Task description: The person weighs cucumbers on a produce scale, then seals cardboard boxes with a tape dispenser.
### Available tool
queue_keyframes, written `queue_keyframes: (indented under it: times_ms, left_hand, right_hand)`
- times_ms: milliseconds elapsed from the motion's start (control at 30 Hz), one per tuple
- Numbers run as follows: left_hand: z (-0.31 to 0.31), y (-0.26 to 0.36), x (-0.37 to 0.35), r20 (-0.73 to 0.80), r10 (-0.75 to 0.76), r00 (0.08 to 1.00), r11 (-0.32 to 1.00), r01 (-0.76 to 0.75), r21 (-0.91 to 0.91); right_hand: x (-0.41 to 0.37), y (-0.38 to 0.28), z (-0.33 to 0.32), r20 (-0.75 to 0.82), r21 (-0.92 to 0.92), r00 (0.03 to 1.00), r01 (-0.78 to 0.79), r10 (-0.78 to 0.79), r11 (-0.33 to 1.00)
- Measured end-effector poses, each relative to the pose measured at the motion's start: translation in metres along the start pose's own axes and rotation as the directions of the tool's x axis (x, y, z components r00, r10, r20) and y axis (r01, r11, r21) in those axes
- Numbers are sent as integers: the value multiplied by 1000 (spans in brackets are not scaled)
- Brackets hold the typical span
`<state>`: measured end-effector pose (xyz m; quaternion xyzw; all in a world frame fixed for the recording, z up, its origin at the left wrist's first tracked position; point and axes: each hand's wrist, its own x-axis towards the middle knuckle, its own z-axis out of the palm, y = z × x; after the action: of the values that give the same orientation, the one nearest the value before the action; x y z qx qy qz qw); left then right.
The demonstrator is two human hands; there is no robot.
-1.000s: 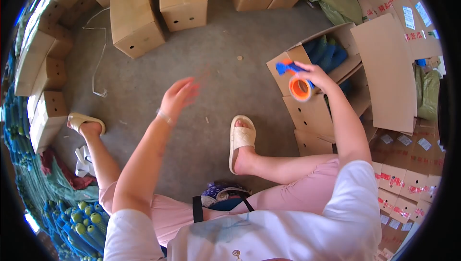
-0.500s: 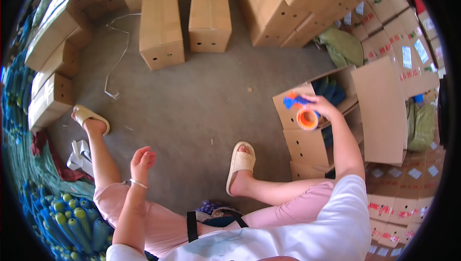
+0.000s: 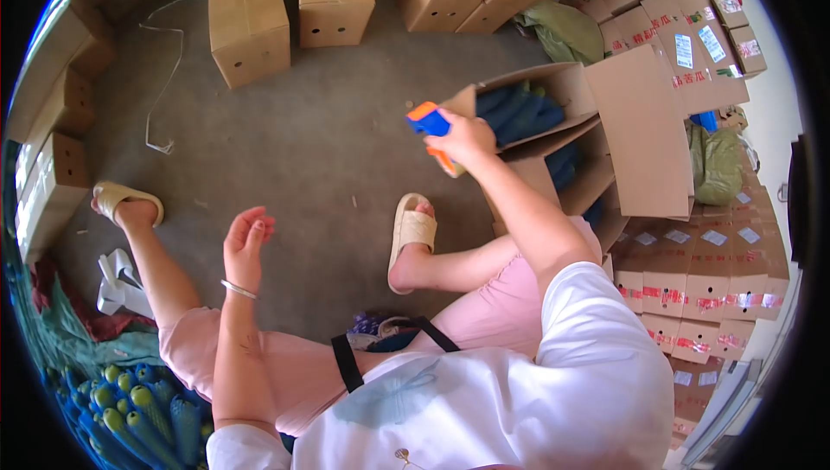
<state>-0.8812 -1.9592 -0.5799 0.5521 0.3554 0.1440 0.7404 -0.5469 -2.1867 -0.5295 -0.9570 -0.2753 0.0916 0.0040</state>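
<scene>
In the head view we look down on a seated person in a white top and pink trousers. The right hand (image 3: 464, 140) is clenched around a blue and orange plastic tape dispenser (image 3: 424, 119). We find the dispenser held in the air just beside the near-left corner of an open brown cardboard box (image 3: 566, 81), right of centre in the scene. Inside that box we see long items wrapped in dark blue foam netting (image 3: 519, 111).

The left hand (image 3: 247, 241) is raised above the left knee, its fingers released and loosely bent, grasping nothing. A thin silver bracelet (image 3: 236, 289) circles its wrist.

Between the two hands we see the grey concrete floor (image 3: 303, 150), where both feet rest in cream rubber sandals (image 3: 411, 232).

Far across the floor stand two closed tall brown cartons with round holes (image 3: 248, 16). A loose white strap (image 3: 160, 81) lies to their left.

On the right we see stacked flat cardboard boxes with red print (image 3: 692, 271), and beyond the open box a crumpled green sack (image 3: 566, 29). At the near left lies a heap of green vegetables in blue netting (image 3: 130, 409).
</scene>
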Motion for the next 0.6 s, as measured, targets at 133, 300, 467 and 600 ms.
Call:
queue_keyframes:
  times_ms: [133, 300, 467, 600]
  left_hand:
    - [-15, -2, 8, -10, 40, 999, 998, -41, -41]
    - [-46, 14, 13, -208, -95, 973, 975, 49, -216]
    - [-96, 17, 20, -190, 57, 980, 748, 84, 659]
    - [-83, 37, 45, 15, -68, 998, 224, 1, 975]
  right_hand:
    - [-45, -117, -28, 156, 348, 974, 99, -162, 932]
    - [-86, -216, 4, 114, 989, 807, -40, -579, 139]
    - [-72, -167, -85, -6, 999, 761, -26, -649, -40]
    - [-13, -36, -114, -340, 466, 731, 678, -592, 569]
